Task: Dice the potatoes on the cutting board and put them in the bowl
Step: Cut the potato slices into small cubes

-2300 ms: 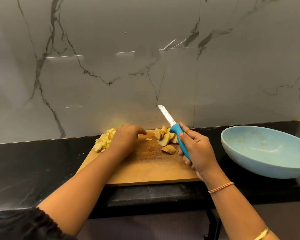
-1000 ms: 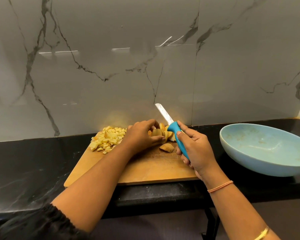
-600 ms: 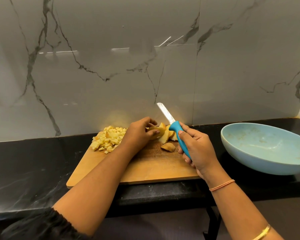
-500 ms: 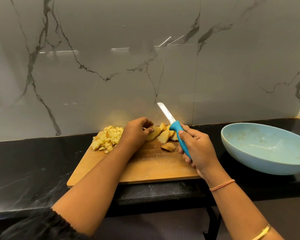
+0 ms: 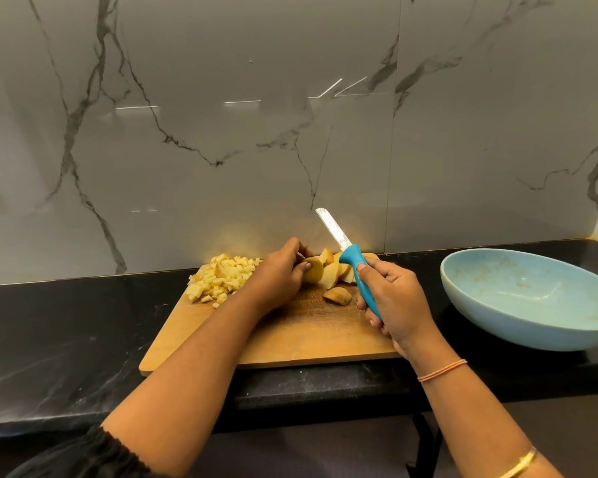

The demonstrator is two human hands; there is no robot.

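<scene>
A wooden cutting board (image 5: 290,343) lies on the black counter. A pile of diced potato (image 5: 221,277) sits at its far left corner. Several larger potato wedges (image 5: 332,274) lie at the far middle, with one loose wedge (image 5: 338,296) nearer me. My left hand (image 5: 277,279) pinches a potato piece (image 5: 313,274) beside the wedges. My right hand (image 5: 392,305) grips the blue handle of a knife (image 5: 359,270), its blade raised and pointing up and left, clear of the board. The light blue bowl (image 5: 532,339) stands to the right and holds no potato.
The black counter (image 5: 66,339) runs left and right under a grey marble wall (image 5: 221,132). The counter's front edge lies just below the board. The bowl's left rim comes close to my right hand.
My left hand moved from the diced pile to the wedges, took hold of one piece and drew it slightly left. The knife stayed raised in my right hand.
</scene>
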